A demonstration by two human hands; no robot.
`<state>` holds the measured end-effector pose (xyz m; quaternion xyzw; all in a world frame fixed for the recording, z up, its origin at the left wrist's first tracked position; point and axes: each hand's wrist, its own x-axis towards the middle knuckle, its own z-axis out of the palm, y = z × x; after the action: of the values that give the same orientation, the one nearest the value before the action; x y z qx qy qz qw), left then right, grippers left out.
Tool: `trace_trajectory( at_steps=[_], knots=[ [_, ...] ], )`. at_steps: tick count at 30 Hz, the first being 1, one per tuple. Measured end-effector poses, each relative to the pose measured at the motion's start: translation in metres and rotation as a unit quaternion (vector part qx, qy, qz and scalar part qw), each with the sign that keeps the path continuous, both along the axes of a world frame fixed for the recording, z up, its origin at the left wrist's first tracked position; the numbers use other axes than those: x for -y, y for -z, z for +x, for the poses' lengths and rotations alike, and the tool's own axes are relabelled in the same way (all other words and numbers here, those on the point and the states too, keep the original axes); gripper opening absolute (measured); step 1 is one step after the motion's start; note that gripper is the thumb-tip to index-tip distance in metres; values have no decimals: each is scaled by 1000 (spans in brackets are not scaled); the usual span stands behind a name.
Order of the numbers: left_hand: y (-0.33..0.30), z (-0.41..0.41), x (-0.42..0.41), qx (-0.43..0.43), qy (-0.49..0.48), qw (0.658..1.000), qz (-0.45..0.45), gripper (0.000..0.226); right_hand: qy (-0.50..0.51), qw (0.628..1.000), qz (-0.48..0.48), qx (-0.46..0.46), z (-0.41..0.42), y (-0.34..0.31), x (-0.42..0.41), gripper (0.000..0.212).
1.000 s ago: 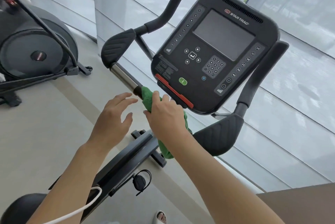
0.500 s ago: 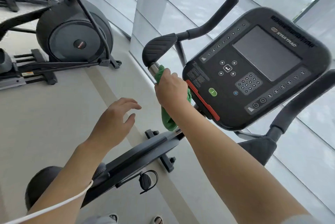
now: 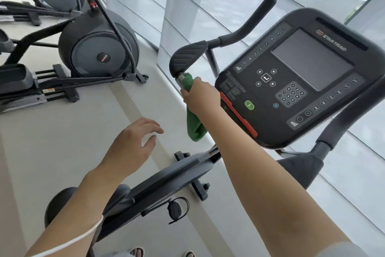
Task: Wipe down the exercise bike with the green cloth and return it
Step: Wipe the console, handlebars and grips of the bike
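Two hands show: the right hand point(image 3: 200, 98) grips the green cloth point(image 3: 193, 123) around the exercise bike's point(image 3: 166, 179) chrome handlebar tube point(image 3: 179, 78) — apparently just below the elbow pad point(image 3: 187, 54) — cloth trailing beneath. Left hand point(image 3: 131, 144) hovers apart, fingers loosely spread, holding nothing.

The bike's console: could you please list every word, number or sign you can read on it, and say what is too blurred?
"STAR TRAC": brand, top of the console, above the dark screen.
"24", "27", "30", "33", "36", "40": right button column.
"12", "15", "18", "21": left button column; the higher numbers are blurred.
Keypad digits: too small to read.
Fine-print label: unreadable.
Green button: marking unclear.
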<state>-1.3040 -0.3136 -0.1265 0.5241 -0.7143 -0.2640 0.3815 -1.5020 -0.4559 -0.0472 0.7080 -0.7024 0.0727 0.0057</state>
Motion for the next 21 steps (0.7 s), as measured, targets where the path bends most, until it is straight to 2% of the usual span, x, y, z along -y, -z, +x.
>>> trace_trajectory(
  at_steps=[7,12,16,21],
  knots=[
    [-22,-54,16,-25,74,996,-46,31,0,996,-60,-62,-51,15,-102,40],
    [-37,-98,19,-65,135,986,-78,36,23,999,-34,-34,-97,5,-173,45],
    [-44,-129,17,-81,175,976,-105,34,-24,993,-78,-82,-116,-2,-211,41],
    [-46,-157,14,-85,227,961,-133,28,-42,990,-126,-52,-158,-19,-249,43]
  ],
)
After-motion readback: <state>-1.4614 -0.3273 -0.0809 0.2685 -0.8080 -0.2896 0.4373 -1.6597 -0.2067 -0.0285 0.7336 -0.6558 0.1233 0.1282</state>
